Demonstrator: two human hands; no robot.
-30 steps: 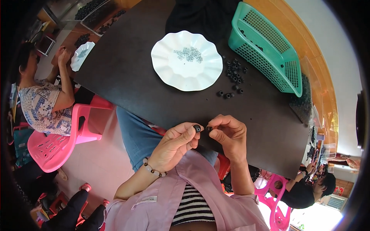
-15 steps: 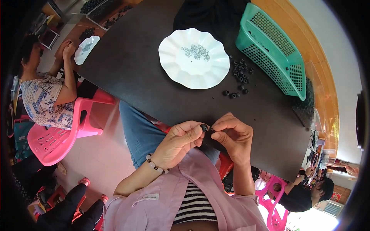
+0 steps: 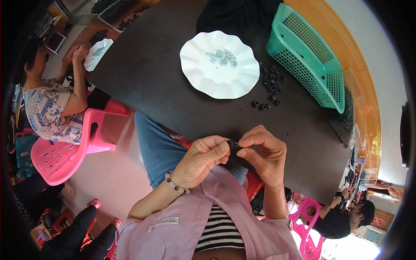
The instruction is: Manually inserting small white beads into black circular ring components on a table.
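Between the thumb and fingers of my left hand (image 3: 203, 158) is a small round black part (image 3: 232, 144). My right hand (image 3: 265, 156) is closed in a pinch against the right side of that part. Whatever its fingertips grip is too small and hidden to name. Both hands are at the near edge of the dark table (image 3: 164, 82). Beyond them stands a white wavy-rimmed plate (image 3: 195, 78) with a patch of tiny greyish clear pieces (image 3: 222, 58). Several similar black parts (image 3: 272, 80) lie scattered right of the plate.
A green perforated basket (image 3: 305, 65) is at the far right, with dark cloth (image 3: 238, 17) behind the plate. On the left a person (image 3: 56, 102) sits by a pink chair (image 3: 60, 158) and a smaller white plate (image 3: 99, 54). Another person (image 3: 346, 221) is at lower right.
The black part has turned slightly between my fingers, and my right fingertips are now closer against it. The plate and loose parts appear shifted a little with the view.
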